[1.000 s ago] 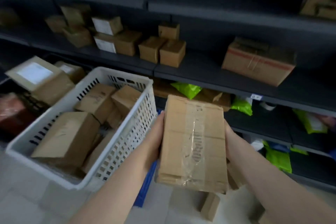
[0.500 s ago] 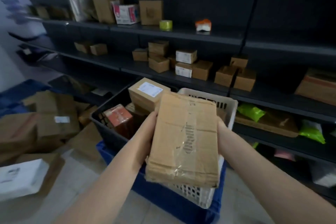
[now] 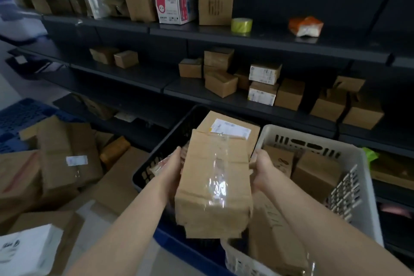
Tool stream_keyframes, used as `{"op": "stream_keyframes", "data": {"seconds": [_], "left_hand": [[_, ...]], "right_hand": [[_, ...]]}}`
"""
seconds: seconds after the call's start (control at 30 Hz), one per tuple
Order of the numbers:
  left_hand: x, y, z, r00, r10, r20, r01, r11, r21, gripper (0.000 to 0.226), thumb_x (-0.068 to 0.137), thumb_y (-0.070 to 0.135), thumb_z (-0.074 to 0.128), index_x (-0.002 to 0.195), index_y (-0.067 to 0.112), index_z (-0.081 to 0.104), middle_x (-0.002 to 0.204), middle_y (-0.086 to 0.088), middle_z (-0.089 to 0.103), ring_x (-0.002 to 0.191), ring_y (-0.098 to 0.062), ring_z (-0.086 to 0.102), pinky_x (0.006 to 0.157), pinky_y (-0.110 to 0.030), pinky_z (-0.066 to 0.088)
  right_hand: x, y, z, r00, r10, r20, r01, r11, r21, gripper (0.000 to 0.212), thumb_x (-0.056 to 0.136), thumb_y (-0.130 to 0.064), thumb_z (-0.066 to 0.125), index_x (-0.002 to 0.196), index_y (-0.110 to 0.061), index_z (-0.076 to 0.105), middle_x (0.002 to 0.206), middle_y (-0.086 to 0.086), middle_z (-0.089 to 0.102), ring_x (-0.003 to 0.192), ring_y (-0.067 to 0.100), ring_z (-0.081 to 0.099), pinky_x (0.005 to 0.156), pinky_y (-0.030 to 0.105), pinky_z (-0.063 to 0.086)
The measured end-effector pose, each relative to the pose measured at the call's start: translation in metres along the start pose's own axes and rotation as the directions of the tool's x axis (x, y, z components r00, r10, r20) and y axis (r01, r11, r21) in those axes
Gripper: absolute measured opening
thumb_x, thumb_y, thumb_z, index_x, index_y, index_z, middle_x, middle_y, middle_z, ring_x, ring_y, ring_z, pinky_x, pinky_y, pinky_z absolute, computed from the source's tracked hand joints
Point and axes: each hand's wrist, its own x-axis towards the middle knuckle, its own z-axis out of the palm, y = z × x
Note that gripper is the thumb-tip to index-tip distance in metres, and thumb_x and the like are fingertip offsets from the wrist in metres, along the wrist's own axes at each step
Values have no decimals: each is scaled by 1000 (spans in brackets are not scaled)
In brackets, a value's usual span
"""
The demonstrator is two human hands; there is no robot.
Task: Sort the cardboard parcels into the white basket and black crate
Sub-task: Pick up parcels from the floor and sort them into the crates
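A flat cardboard parcel with a strip of clear tape down its face is held between both hands above the black crate. My left hand grips its left edge and my right hand grips its right edge. The crate holds a labelled cardboard box and a reddish packet, mostly hidden by the parcel. To the right stands the white basket, which contains several cardboard parcels.
Dark shelves behind carry small cardboard boxes, a tape roll and a pink-and-white box. A heap of cardboard parcels and a white mailer lie on the floor at left. A blue pallet sits under the containers.
The view has swung left from the white basket to the black crate. The parcel, still gripped by both hands, now hangs over the crate instead of beside the basket.
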Motion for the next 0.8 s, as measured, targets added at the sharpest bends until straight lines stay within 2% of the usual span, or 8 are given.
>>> {"op": "stream_keyframes", "data": {"seconds": [0.07,0.2,0.3,0.37,0.47,0.53,0.67,0.8], "left_hand": [[3,10,-10,998,-32,61,32,999,-6,57,90,60,44,103,10,66,92,-10,68,82,-25,62,72,-33,48],[2,28,-25,990,16,139,-29,995,93,38,85,46,61,98,12,71,91,-11,73,88,-29,65,80,-38,50],[11,47,-39,972,-88,217,22,957,291,60,66,44,78,113,9,68,112,-14,69,106,-35,63,99,-44,44],[23,62,-45,956,-167,243,69,928,365,76,57,45,84,120,8,64,124,-15,63,113,-38,57,101,-45,40],[41,70,-50,938,-171,302,52,930,364,64,65,41,76,119,9,64,127,-19,60,117,-38,57,98,-48,44],[49,78,-57,922,-120,367,15,961,277,42,78,35,65,111,8,66,108,-18,68,97,-32,66,89,-44,49],[64,102,-83,929,-51,367,-3,989,147,31,90,31,52,109,9,64,91,-11,72,82,-26,67,74,-39,50],[82,115,-99,944,-65,324,30,993,111,31,91,33,51,112,13,62,102,-12,69,89,-28,65,74,-40,50]], "right_hand": [[4,-4,-2,992,-108,-66,106,994,-40,44,87,-55,44,112,-22,59,117,6,59,119,33,50,108,49,34],[11,1,-9,994,-54,92,72,976,-205,70,83,-61,52,140,-21,42,140,22,42,131,37,40,104,52,32],[14,11,-2,970,-77,229,132,962,-239,74,73,-64,62,134,-25,51,133,13,54,123,30,50,101,48,40],[18,20,10,945,-142,294,211,953,-218,66,71,-63,63,129,-32,57,130,4,59,120,24,53,99,44,41],[24,32,29,927,-235,292,283,949,-136,50,80,-54,59,124,-32,62,124,-7,65,112,16,56,92,35,40],[30,35,41,938,-243,248,259,965,-34,50,79,-46,61,127,-30,58,123,-6,65,114,14,55,99,34,37],[30,39,54,985,-169,24,159,857,-490,77,80,-48,69,145,-25,35,138,-3,51,111,13,52,79,25,46],[29,61,49,990,106,88,-71,938,-338,46,81,-39,69,121,-17,60,112,5,71,101,22,67,92,36,52]]}}
